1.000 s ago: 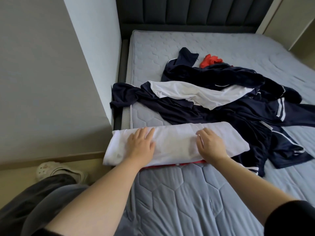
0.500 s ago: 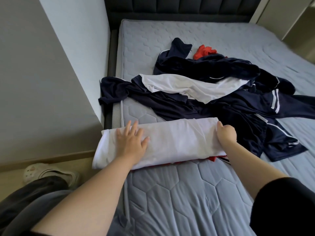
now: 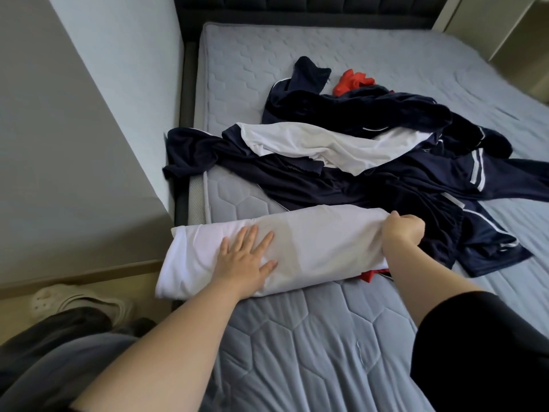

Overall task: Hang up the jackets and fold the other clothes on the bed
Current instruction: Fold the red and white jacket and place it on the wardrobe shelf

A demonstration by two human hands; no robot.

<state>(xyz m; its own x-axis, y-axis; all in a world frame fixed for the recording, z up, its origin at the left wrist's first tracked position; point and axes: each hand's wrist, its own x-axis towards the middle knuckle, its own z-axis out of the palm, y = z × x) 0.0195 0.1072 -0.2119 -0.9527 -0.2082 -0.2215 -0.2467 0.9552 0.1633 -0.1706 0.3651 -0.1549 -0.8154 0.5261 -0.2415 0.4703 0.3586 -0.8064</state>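
1. Here, the left hand's fingers point(image 3: 252, 237) lie straight and spread, pressing flat on a folded white garment point(image 3: 315, 242). The right hand's fingers point(image 3: 414, 223) are curled, pinching the cloth's end at 3 o'clock.
2. The left hand point(image 3: 246, 260) pins the strip left of its middle while the right hand point(image 3: 401, 233) grips the edge, apparently ready to fold it across.
3. The garment lies across the near left of the mattress point(image 3: 297, 346), its 9 o'clock end overhanging the side. It looks light, soft and limp, and is best taken by a corner or edge with a palm holding the crease. A red piece point(image 3: 371, 275) peeks from beneath at 5 o'clock.
4. At 1 o'clock sits a tangle of navy clothes point(image 3: 386, 191) with white stripes, a second white piece point(image 3: 326, 144) draped over it and a red scrap point(image 3: 353, 81) beyond.
5. The mattress is grey and quilted. A dark padded headboard point(image 3: 297, 7) stands at 12 o'clock, a pale wall point(image 3: 89, 129) at 9, and a light shoe point(image 3: 77, 301) on the floor at 8.
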